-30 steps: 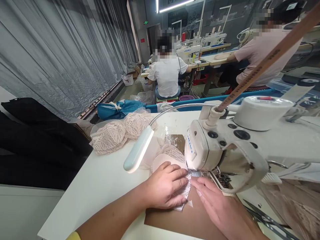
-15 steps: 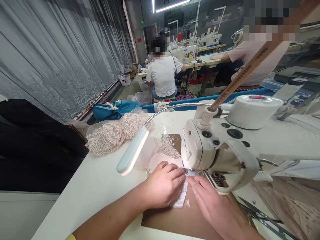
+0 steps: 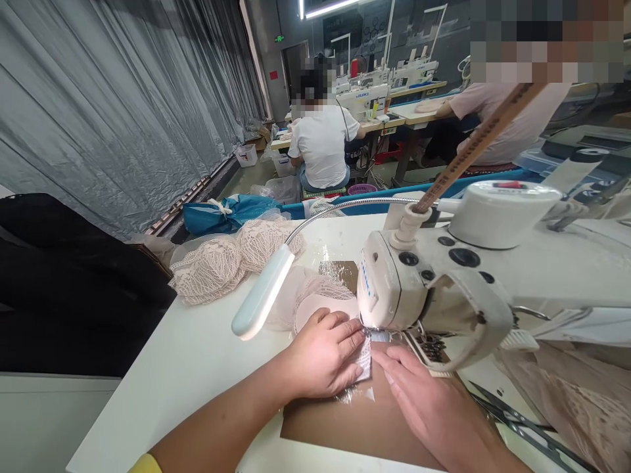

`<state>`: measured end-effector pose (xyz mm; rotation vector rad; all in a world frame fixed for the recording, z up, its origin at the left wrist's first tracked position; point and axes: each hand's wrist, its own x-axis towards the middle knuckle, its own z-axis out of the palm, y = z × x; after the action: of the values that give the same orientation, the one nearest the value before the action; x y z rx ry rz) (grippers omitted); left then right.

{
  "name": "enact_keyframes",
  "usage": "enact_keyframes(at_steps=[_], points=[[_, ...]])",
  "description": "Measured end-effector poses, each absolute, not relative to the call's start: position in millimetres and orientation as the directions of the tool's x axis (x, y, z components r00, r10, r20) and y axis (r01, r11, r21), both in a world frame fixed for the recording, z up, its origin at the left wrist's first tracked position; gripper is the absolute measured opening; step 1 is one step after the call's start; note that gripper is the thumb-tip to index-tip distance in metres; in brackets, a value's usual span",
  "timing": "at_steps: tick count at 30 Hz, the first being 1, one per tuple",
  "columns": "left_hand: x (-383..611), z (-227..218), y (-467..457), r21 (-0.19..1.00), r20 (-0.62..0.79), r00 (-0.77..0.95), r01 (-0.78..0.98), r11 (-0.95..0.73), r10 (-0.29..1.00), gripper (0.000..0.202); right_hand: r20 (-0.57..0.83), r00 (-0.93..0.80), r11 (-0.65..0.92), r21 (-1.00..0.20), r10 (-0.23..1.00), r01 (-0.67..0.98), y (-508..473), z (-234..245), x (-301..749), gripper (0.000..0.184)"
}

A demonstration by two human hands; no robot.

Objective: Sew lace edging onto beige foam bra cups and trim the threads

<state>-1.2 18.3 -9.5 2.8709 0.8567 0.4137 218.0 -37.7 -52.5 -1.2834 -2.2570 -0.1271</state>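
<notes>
My left hand [image 3: 323, 358] lies palm down on a pale lace bra piece [image 3: 315, 305], its fingers pressing the lace edge flat just in front of the needle of a white sewing machine [image 3: 424, 289]. My right hand [image 3: 421, 401] rests flat on the brown plate [image 3: 340, 420] to the right of the seam, with its fingertips touching the same lace strip under the machine head. The needle and presser foot are mostly hidden behind the machine head.
A gooseneck lamp [image 3: 261, 292] hangs over the table's left half. A heap of finished lace bras [image 3: 231, 256] lies at the back left. Scissors [image 3: 517, 420] lie at the right. Two other people sit at sewing machines [image 3: 369, 98] further back.
The lace strip has fed further under the machine head, so less of it shows below my left hand. Both hands stay pressed at the needle; the view shifted slightly.
</notes>
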Motion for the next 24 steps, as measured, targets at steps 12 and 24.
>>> enact_keyframes(at_steps=[12,24], points=[[-1,-13,16,0.164,0.24,0.798,0.528,-0.833,0.553,0.044,0.422,-0.521,0.66,-0.324,0.742,0.677,-48,-55,221,0.042],[-3,-14,17,0.178,0.245,0.8,0.518,-0.837,0.548,0.042,0.399,-0.566,0.686,-0.301,0.721,0.662,-48,-51,219,0.04]])
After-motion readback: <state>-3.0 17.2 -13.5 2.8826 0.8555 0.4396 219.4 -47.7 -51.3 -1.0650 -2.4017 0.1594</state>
